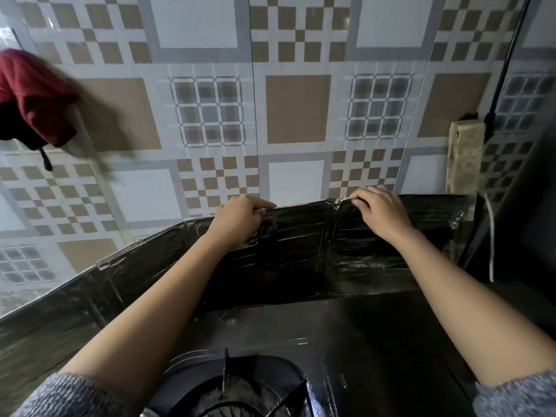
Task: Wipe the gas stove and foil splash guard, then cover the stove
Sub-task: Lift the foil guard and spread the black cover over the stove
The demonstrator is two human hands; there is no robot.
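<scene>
The foil splash guard point(294, 254) stands dark and creased behind the gas stove point(376, 341), bending round to the left. My left hand point(240, 218) pinches its top edge near the middle. My right hand point(379, 212) grips the same top edge further right, at a crumpled seam in the foil. Both forearms reach over the stove top. A burner with its black pan support point(234, 389) shows at the bottom edge, between my arms. No cloth is visible in either hand.
A tiled wall point(298, 109) rises right behind the guard. A red and black cloth point(33, 97) hangs on the wall at upper left. At right, a grimy power strip point(464, 155), a black cable point(508, 55) and a white cord point(491, 236) run down beside the stove.
</scene>
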